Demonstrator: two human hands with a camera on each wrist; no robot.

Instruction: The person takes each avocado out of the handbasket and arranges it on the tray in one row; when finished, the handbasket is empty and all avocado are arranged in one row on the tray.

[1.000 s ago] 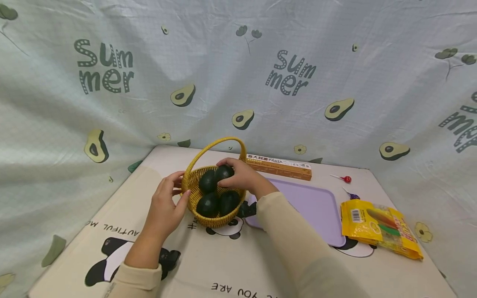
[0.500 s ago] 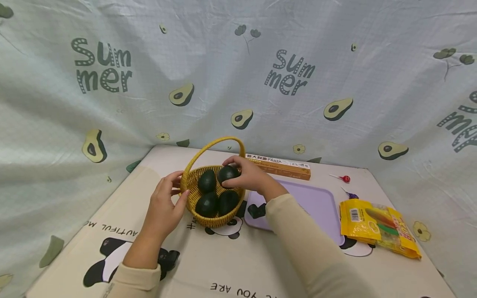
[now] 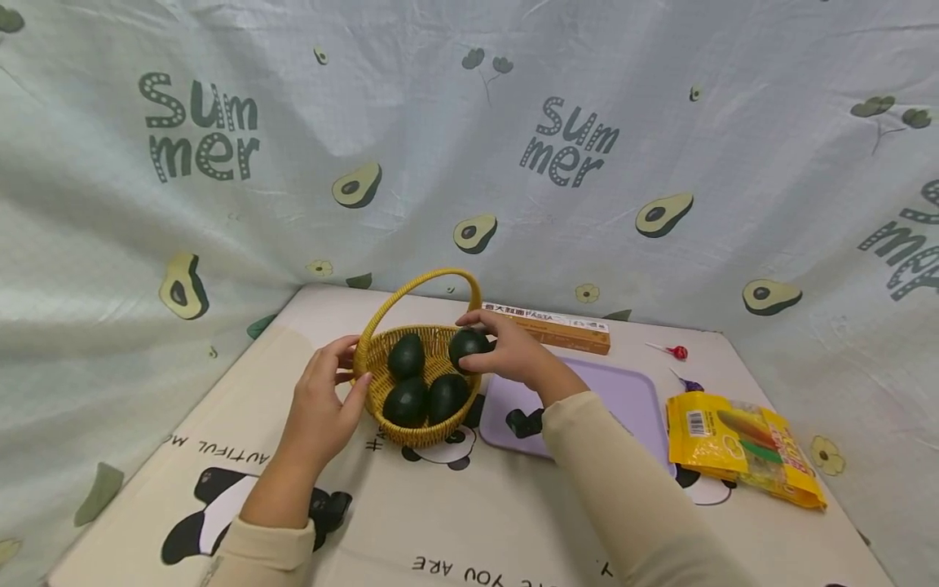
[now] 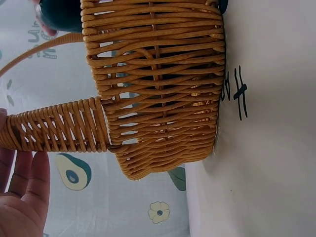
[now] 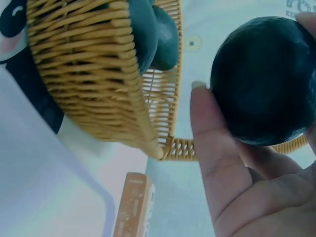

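A yellow woven basket (image 3: pixel 418 436) with a tall arched handle (image 3: pixel 390 306) stands on the table. My left hand (image 3: pixel 319 412) holds the handle's left base, thumb on the near side; in the left wrist view its fingers (image 4: pixel 35 180) lie behind the woven strip. My right hand (image 3: pixel 509 352) grips a dark green avocado (image 3: pixel 466 346) by its sides, above the basket's right rim. In the right wrist view this avocado (image 5: pixel 266 81) is clear of the weave. Three more avocados lie inside: one at the back left (image 3: pixel 406 357), one in front (image 3: pixel 406 403), one at the right (image 3: pixel 447 397).
A lilac tray (image 3: pixel 638 391) lies right of the basket, partly under my right forearm. Behind it is a pasta box (image 3: pixel 572 336). Farther right are a red lollipop (image 3: pixel 678 352), a purple lollipop (image 3: pixel 692 385) and a yellow candy bag (image 3: pixel 741 444). A printed curtain hangs behind.
My right hand has moved right with the avocado, from over the basket's middle to its right rim. The left hand has kept its place at the handle.
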